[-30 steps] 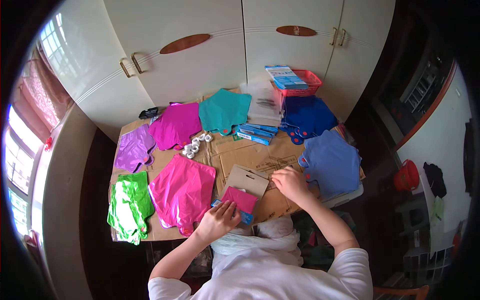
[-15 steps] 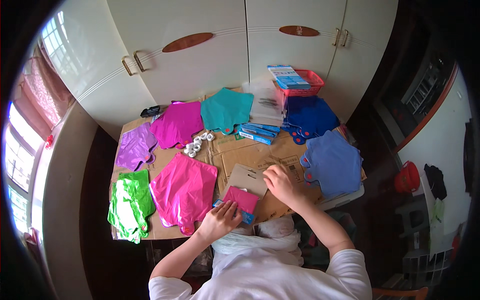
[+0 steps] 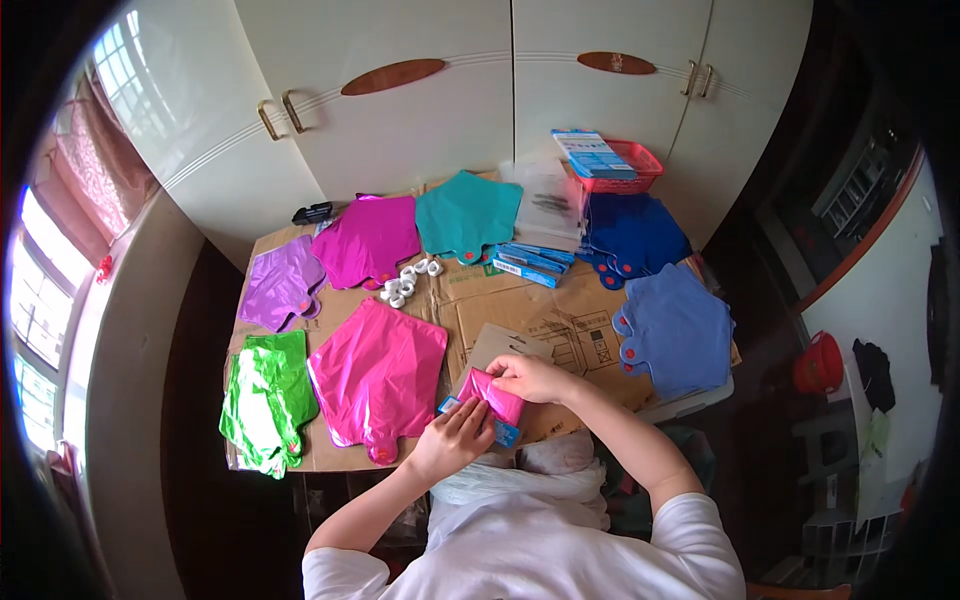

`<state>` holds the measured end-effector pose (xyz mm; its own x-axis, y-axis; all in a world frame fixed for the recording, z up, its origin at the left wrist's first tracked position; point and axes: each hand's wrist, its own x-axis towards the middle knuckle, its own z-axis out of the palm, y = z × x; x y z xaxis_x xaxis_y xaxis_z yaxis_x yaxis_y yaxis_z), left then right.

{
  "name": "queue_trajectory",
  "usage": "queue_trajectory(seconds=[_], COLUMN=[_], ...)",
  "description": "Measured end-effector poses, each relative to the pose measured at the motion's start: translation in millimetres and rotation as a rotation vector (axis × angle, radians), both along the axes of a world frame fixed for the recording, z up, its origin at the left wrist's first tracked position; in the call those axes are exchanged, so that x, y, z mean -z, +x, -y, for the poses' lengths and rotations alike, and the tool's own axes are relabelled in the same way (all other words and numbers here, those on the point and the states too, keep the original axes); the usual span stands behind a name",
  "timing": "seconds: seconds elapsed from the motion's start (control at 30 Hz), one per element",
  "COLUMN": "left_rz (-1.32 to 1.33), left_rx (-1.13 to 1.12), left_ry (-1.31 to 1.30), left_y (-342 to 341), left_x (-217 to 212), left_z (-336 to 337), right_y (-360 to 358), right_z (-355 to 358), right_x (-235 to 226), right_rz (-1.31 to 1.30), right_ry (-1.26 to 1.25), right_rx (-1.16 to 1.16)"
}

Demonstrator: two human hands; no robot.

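Here, just right of the big pink foil balloon (image 3: 380,378), both hands are pinching a small folded pink balloon (image 3: 492,397) over a blue card (image 3: 503,432), the left hand (image 3: 452,440) steadying it while the right hand (image 3: 533,378) is gripping its top edge.

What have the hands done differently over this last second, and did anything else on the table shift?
The right hand has come back from the bare cardboard toward the body and now grips the top of the folded pink balloon. The left hand keeps hold of its lower end. The flat foil balloons lie as before.
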<state>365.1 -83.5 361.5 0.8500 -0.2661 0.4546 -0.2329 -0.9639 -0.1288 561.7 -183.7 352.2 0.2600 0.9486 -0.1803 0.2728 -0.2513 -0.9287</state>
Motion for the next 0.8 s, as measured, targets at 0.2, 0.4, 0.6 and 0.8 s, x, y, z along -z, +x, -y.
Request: queue_trajectory(seconds=[0.2,0.4,0.6,0.8], left_rz=[-0.023,-0.016,-0.031,-0.027], left_rx=[0.011,0.019,0.027,0.033], left_ry=[0.02,0.045,0.056,0.068], left_y=[2.0,3.4,3.4,3.0], left_x=[-4.6,-2.5,-8.0,-10.2], left_z=[-1.6,-3.1,-2.7,-1.1], right_y=[19.0,30.4,20.9,28.3], right_z=[26.3,68.3,61.5,58.7], right_x=[-6.6,3.5,11.8,16.3], right_rz=[0.797,1.165,1.41,1.498], right_ry=[0.272,0.195,0.244,0.314], right_rx=[0.288,0.349,0.375,0.322])
